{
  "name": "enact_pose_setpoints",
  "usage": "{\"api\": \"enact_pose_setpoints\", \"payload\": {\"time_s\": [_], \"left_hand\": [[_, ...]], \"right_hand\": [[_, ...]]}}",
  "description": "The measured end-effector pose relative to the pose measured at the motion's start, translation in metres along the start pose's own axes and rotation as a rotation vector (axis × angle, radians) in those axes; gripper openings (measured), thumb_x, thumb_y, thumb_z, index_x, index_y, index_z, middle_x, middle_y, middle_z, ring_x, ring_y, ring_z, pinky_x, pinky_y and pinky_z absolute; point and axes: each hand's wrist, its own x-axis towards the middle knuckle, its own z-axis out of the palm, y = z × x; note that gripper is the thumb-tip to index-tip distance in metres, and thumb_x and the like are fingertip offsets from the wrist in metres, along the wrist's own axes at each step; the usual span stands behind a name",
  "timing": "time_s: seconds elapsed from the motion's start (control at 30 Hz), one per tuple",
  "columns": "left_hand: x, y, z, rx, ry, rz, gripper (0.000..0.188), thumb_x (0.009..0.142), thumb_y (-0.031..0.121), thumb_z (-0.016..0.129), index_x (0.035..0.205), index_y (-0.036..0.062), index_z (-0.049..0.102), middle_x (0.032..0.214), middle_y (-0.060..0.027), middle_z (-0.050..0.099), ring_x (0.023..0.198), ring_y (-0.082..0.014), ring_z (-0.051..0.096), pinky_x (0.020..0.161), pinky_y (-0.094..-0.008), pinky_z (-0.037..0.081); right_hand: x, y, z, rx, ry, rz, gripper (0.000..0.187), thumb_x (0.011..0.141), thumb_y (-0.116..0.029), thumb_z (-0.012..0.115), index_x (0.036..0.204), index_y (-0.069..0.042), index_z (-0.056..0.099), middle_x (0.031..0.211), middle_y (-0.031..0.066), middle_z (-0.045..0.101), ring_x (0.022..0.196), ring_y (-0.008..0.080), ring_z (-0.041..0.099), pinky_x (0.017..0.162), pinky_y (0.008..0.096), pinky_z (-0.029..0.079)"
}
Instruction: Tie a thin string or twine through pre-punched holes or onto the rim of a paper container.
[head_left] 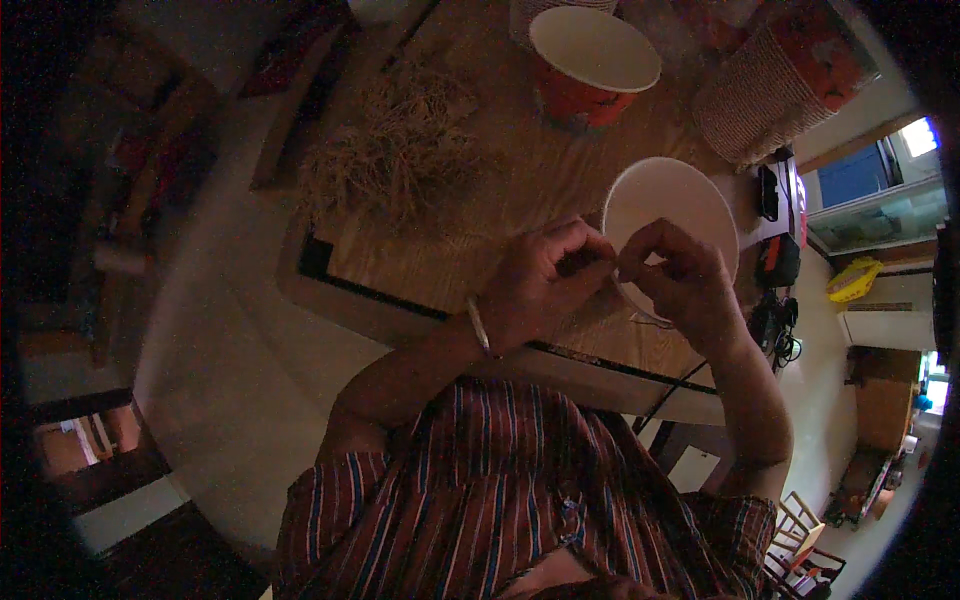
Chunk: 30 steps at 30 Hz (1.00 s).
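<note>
Left hand [560,270] and right hand [685,280] meet, thumbs and fingertips drawn narrowly together; whether they grip anything cannot be told in this dimness. Partly hidden behind them, over the brown wood-grain table [410,265], a white round paper tub [670,195] points its mouth cameraward, long axis foreshortened.

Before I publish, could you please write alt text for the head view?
A person's left hand and right hand curl close together at a round white tub on a brown wooden table; beyond are tangled tan fibres and a red, cream-lined tub.
</note>
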Motion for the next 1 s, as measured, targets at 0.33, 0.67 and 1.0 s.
{"api": "enact_pose_setpoints", "payload": {"time_s": [0.33,0.67,1.0], "left_hand": [[0.005,0.002,-0.002,0.042,0.015,0.051,0.013,0.084,0.010,0.066,0.093,0.0014,0.062,0.088,-0.0094,0.062,0.082,-0.0180,0.064,0.073,-0.0309,0.051],[0.006,-0.001,0.002,-0.021,0.074,-0.049,0.011,0.084,0.007,0.065,0.093,0.0013,0.061,0.087,-0.0101,0.062,0.082,-0.0203,0.064,0.073,-0.0321,0.051],[-0.004,0.014,0.008,0.409,0.176,0.482,0.018,0.080,0.006,0.067,0.095,0.0035,0.059,0.090,-0.0136,0.056,0.083,-0.0325,0.059,0.068,-0.0389,0.049]], "right_hand": [[0.002,-0.001,0.000,-0.017,0.018,-0.049,0.009,0.085,-0.002,0.063,0.093,-0.003,0.058,0.088,0.0018,0.061,0.086,0.0089,0.060,0.074,0.0257,0.052],[0.001,-0.011,-0.009,0.066,-0.005,0.017,0.009,0.088,-0.005,0.060,0.094,0.000,0.060,0.088,0.0059,0.064,0.082,0.0139,0.063,0.076,0.0293,0.053],[-0.011,0.001,0.001,-0.016,0.081,-0.145,0.006,0.089,-0.006,0.060,0.094,-0.002,0.060,0.085,-0.0001,0.060,0.069,0.0056,0.055,0.058,0.0199,0.045]]}}
